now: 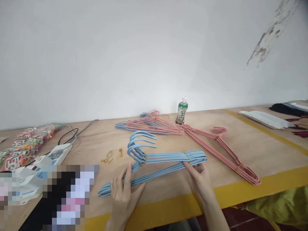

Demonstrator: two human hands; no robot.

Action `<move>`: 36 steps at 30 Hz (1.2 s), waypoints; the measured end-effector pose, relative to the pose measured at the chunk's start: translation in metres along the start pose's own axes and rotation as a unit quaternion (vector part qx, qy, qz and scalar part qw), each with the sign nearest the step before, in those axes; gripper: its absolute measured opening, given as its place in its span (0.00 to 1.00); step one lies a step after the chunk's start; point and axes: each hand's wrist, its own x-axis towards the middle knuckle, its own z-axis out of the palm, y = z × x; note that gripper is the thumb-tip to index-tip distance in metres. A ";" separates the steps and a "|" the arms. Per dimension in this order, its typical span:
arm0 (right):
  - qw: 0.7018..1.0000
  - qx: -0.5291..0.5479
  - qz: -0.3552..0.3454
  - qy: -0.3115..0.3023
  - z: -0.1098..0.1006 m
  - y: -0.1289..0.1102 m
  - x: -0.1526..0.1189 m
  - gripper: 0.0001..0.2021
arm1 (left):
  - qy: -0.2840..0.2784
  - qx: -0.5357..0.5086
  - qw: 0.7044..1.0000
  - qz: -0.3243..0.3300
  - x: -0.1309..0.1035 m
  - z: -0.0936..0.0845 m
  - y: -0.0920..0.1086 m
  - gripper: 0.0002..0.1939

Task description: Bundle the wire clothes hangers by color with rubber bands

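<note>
A bundle of blue clothes hangers (166, 158) lies before me on the table, hooks stacked at the upper left. One rubber band (143, 159) is around the hangers below the hooks, another rubber band (188, 157) around them near the right end. My left hand (122, 189) has its fingers over the left arm of the bundle, index finger near the hook base. With thumb and fingers, my right hand (199, 178) grips the right end by the band. Loose yellow rubber bands (109, 155) lie behind my left hand.
Pink hangers (216, 144), banded, lie to the right. More pink hangers (155, 123) and blue hangers (120, 125) are piled near the wall beside a green-labelled bottle (182, 110). Left are bagged colourful items (29, 142), a power strip (59, 154) and a pixelated area. A white package (267, 119) sits far right.
</note>
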 end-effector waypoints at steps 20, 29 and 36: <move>0.988 -0.102 0.057 -0.101 -0.049 -0.025 0.000 0.17 | -0.003 0.003 1.000 0.018 -0.002 -0.003 -0.002 0.47; 0.985 -0.111 0.071 -0.113 -0.048 -0.019 -0.001 0.22 | -0.044 -0.068 0.997 0.014 -0.006 0.000 -0.006 0.43; 0.941 -0.314 -0.045 -0.115 -0.086 -0.033 0.005 0.24 | -0.099 -0.107 0.989 0.024 -0.007 0.000 -0.006 0.42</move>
